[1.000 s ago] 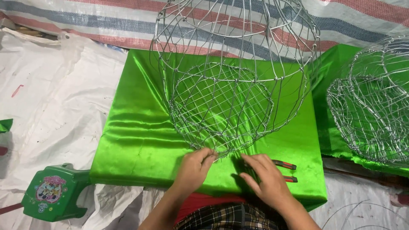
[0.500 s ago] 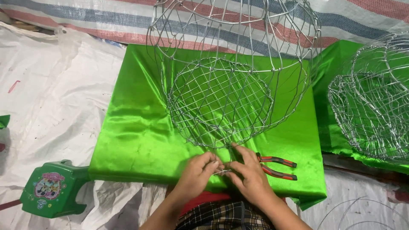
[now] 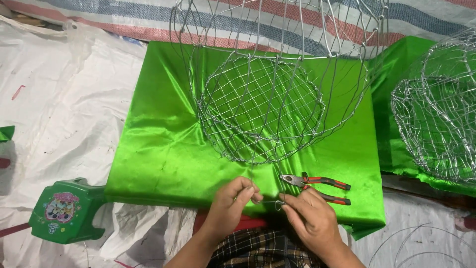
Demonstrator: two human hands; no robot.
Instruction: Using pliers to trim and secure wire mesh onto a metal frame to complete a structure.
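The left hand (image 3: 232, 204) and right hand (image 3: 308, 218) meet at the near edge of the green cloth (image 3: 163, 149), each pinching one end of a short thin wire (image 3: 270, 202) that runs level between them. Left-hand fingers are closed on the wire's left end; the right thumb and forefinger are closed on its right end, where the wire forms a small loop. From the left fingertips a thin strand rises toward the wire basket (image 3: 260, 106), which stands on the cloth just beyond the hands and is tilted so that its meshed round bottom faces the camera; the upper hoops extend past the top of the view. Pliers (image 3: 317, 186) with red-and-black handles lie on the cloth just beyond the right hand, not touching it, jaws pointing left. A second basket (image 3: 436, 124) rests on green cloth at the right edge. A green plastic stool (image 3: 64, 211) stands at lower left on the white sheet (image 3: 59, 114).
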